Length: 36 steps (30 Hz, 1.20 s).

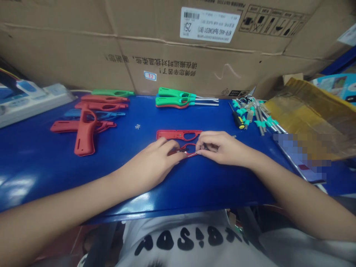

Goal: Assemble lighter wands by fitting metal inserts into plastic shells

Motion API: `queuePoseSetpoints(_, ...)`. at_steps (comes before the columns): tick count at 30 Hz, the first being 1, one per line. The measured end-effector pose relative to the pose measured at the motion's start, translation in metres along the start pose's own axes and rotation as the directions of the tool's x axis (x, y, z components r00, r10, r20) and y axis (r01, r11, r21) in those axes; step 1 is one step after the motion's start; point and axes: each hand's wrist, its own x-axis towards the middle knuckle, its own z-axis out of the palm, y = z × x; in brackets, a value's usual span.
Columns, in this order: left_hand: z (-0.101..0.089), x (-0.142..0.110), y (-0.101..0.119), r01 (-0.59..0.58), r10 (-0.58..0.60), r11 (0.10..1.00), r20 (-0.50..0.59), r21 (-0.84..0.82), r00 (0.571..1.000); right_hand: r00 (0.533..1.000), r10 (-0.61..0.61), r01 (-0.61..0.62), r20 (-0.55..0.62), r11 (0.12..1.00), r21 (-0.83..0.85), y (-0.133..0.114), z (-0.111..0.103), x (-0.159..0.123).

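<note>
Red casing [191,155] midway between the table's [133,141] front and back edges.
Left hand [155,159] clamps its left end; next shows its thin, curved loop; right hand [218,147] curls fingertips at its right end, whether gripping I cannot tell.

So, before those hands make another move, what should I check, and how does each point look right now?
1. Left hand on the near red piece: ok, fingers hold its left part.
2. Right hand gripping firmly: cannot tell; its fingertips meet the near red piece's right part, but the grip is partly hidden.
3. Inside of the near red piece visible: not ok, fingers cover much of it.
4. Far red piece close by: ok, just beyond the hands.
5. Screwdriver in hand: not ok, it lies beside the metal tubes.
</note>
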Motion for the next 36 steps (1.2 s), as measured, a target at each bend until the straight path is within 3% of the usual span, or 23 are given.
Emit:
queuePoseSetpoints(8,-0.001,0.0,0.001,-0.009,0.009,1.0,0.003,0.026,1.0,0.994,0.1,-0.1,-0.04,0.995,-0.005,-0.003,0.004,0.001)
queuePoseSetpoints(14,-0.002,-0.001,0.001,-0.02,0.02,0.999,0.003,0.046,1.0,0.992,0.108,-0.106,0.071,0.994,-0.036,-0.005,-0.02,-0.007)
queuePoseSetpoints(18,-0.003,0.0,0.001,-0.024,0.023,0.999,0.011,0.045,1.0,0.986,0.142,-0.133,0.086,0.985,-0.109,0.004,-0.034,-0.013)
queuePoseSetpoints(24,-0.003,0.0,0.0,-0.03,0.03,0.999,0.002,0.044,1.0,0.98,0.151,-0.136,0.132,0.984,-0.112,0.009,-0.036,-0.011)
queuePoseSetpoints(31,-0.002,0.0,-0.002,-0.034,0.034,0.999,-0.001,0.037,0.999,0.98,0.148,-0.097,0.131,0.937,-0.335,-0.001,-0.034,-0.011)
queuePoseSetpoints(36,-0.005,0.001,-0.008,-0.073,0.074,0.993,-0.007,0.088,0.997,0.978,0.109,-0.073,0.176,0.978,-0.197,0.004,-0.039,-0.013)
